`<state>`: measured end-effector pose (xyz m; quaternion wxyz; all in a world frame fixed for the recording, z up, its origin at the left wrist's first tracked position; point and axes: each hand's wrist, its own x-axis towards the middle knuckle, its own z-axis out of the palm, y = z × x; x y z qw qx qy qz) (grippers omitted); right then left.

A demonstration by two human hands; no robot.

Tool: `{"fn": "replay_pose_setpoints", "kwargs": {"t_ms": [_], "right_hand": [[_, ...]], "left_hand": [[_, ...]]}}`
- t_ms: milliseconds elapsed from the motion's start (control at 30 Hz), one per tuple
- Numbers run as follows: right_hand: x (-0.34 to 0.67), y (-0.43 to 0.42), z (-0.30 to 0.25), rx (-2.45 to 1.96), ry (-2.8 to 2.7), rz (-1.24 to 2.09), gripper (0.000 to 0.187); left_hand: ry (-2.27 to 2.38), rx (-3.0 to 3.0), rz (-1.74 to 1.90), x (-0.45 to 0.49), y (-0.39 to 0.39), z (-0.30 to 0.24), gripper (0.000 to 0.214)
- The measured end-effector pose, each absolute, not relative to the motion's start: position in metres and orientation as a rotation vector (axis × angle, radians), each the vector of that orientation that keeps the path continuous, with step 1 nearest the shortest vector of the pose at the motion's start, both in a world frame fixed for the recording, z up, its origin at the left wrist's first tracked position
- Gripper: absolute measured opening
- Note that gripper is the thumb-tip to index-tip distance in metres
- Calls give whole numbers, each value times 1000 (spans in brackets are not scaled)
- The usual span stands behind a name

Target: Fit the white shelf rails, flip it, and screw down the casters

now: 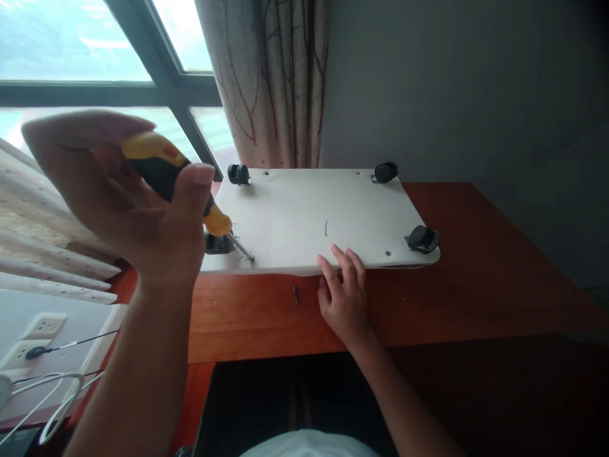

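Note:
My left hand (143,190) is closed round the yellow and black handle of a screwdriver (217,220). Its shaft slants down to the right, and the tip meets a screw (252,258) near the front left corner of a white board (295,216). The board lies on the table with black caster wheels at its corners; the front left caster (219,243) is partly behind the screwdriver. My right hand (345,295) rests at the board's front edge, fingers apart and fingertips on the white surface, holding nothing. A loose screw (295,294) lies on the wood left of that hand.
The reddish wooden table (466,273) extends to the right of the board. Behind it hang a patterned curtain (280,82) and a grey wall. Window panes stand at the left. White cables (61,406) and wall sockets (45,325) are at the lower left.

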<state>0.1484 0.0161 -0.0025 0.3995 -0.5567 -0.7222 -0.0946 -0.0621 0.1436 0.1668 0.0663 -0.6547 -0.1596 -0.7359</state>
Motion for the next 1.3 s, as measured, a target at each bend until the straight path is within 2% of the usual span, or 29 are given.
{"fn": "replay_pose_setpoints", "kwargs": {"t_ms": [67,267,433,533,667,767,933,1033,1133,1300], "right_hand": [[148,16,-3,-1409,-1824,-239,61],[148,16,-2,-1408,-1827,-244,60],[148,15,-2,-1416,-1828,-249,60],[148,16,-3,-1416,-1829,-252,61],[148,16,-3,-1418,-1829,-249,63],[148,16,-3,-1423,-1830,-243,63],[149,16,-3,-1425,-1836,-248,61],[149,16,-3,-1424,-1834,-247,60],[149,16,-3,-1422,-1833,-242,60],[149,15,-4,-1422,-1831,-238,62]], "left_hand": [[-546,-1983,-2186,-62,141,166,34],[-577,-2052,-2283,-53,134,162,35],[-662,-1930,-2188,-57,134,168,49],[-749,-1890,-2212,-55,133,167,36],[-663,-1978,-2323,-47,131,163,38],[-709,-2020,-2338,-46,130,164,28],[-676,-2039,-2203,-60,131,172,50],[-726,-1962,-2214,-63,131,173,39],[-761,-1956,-2373,-55,128,172,22],[-591,-2039,-2378,-50,130,171,30]]}}
